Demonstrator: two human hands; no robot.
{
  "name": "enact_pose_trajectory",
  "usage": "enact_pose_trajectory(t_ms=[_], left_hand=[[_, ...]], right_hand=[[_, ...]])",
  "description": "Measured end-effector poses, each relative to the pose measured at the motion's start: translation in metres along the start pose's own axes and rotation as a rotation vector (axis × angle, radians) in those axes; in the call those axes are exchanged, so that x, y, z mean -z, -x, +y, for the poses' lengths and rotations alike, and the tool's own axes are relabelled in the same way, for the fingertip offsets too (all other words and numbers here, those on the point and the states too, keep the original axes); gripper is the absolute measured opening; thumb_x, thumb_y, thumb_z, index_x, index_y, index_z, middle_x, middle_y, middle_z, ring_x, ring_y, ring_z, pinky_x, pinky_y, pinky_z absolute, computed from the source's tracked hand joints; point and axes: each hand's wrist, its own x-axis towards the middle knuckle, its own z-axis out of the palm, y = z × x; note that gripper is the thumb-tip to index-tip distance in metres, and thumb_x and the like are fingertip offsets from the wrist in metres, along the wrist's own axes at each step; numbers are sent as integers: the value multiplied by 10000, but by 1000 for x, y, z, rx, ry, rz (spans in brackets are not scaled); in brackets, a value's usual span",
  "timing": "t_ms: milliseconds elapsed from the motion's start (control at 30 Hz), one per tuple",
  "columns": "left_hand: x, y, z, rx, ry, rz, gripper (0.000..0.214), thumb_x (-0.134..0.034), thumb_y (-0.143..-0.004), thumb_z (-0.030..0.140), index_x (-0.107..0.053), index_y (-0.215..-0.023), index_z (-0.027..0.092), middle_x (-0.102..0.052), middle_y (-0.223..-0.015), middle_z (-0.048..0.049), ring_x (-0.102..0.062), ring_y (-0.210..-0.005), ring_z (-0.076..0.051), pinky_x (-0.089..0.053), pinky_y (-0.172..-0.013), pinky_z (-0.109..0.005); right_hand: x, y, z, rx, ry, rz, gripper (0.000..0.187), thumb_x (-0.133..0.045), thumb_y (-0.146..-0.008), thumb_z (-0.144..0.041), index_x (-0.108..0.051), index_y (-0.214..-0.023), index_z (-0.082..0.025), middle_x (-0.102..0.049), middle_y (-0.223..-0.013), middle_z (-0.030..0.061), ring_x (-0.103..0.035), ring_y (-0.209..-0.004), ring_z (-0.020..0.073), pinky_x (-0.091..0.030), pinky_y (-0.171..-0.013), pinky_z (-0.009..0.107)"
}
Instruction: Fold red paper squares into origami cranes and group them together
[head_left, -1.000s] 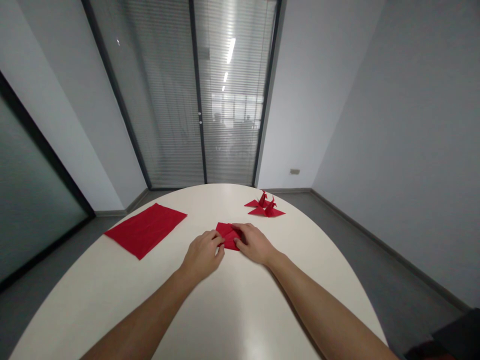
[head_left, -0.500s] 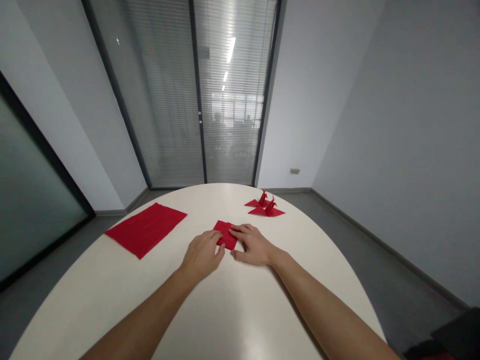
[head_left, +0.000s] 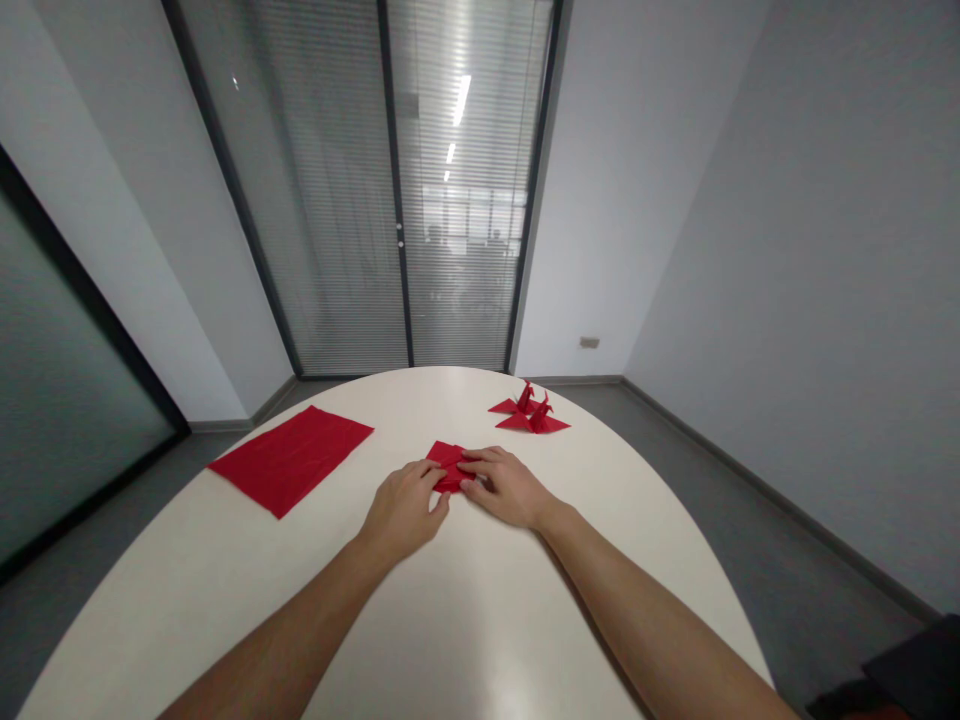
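A small folded square of red paper (head_left: 445, 455) lies at the middle of the white table, its near part bent up along a crease. My left hand (head_left: 401, 510) holds down its left side with bent fingers; the thumb sits apart, just off the near edge. On the right side, my right hand (head_left: 511, 490) has its fingers on top of the paper and its thumb at the near edge, closed on the raised flap. Fingers cover part of the folds. Two red origami cranes (head_left: 536, 418) with spread wings stand beyond my right hand, close together.
A larger flat sheet of red paper (head_left: 296, 460) lies on the left of the round white table (head_left: 420, 640). Glass panels with blinds (head_left: 337, 250) stand behind the table. A dark object (head_left: 915, 665) shows at the lower right corner.
My right thumb has moved up and in, and the paper's near corner is now folded up away from me. My left hand has stayed in place.
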Motion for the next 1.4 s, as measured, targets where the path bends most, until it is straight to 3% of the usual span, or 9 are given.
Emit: enact_pose_trajectory(t_ms=[133,300,633,900,1067,1167,1400], left_hand=[[0,0,-1,-4,8,1,275,-549,-928,251,-694,-1156,201,-703,-1202,-98,-642,-1085,-258,-498,-949,-399],[0,-2,-1,9,22,15,252,-544,-932,233,-706,-1123,220,-716,-1177,-85,-656,-1060,-246,-500,-927,-383],[5,-1,1,25,17,-4,255,-553,-900,176,-695,-1111,202,-732,-1120,-83,-672,-1019,-250,-508,-900,-372],[4,-4,-3,66,-17,-22,247,-490,-951,165,-701,-1070,213,-750,-1053,-76,-693,-968,-245,-508,-853,-353],[6,-4,0,100,-23,-26,250,-426,-1003,208,-664,-1082,210,-744,-961,-66,-693,-876,-227,-482,-765,-320],[7,-2,1,114,22,-11,236,-433,-999,206,-651,-1089,215,-739,-937,-52,-689,-864,-218,-465,-737,-303],[4,-3,-2,157,101,55,189,-492,-978,243,-647,-1082,216,-730,-909,-39,-675,-813,-202,-468,-717,-292]], right_hand=[[0,0,0,1,-20,17,316,-533,-985,-348,-725,-1198,-213,-684,-1276,116,-612,-1179,265,-457,-1021,430],[1,0,-1,49,-20,-21,391,-664,-902,-420,-700,-1248,-241,-659,-1317,120,-600,-1187,291,-438,-1033,468],[1,-2,1,65,-28,9,272,-504,-994,-233,-735,-1138,-230,-719,-1211,81,-617,-1155,239,-445,-1022,421],[-1,-2,-1,27,-56,39,278,-614,-879,-162,-707,-1139,-193,-724,-1142,95,-622,-1131,258,-471,-990,398],[-1,-2,2,-27,-29,43,237,-579,-896,-147,-723,-1080,-191,-724,-1105,105,-624,-1120,261,-458,-1000,405],[1,-2,1,-72,-60,59,185,-552,-935,-179,-722,-1007,-187,-730,-1032,90,-647,-1003,232,-476,-926,361],[-1,-3,3,-244,-296,197,185,-587,-944,-320,-685,-1050,-204,-734,-976,51,-649,-858,198,-485,-794,316]])
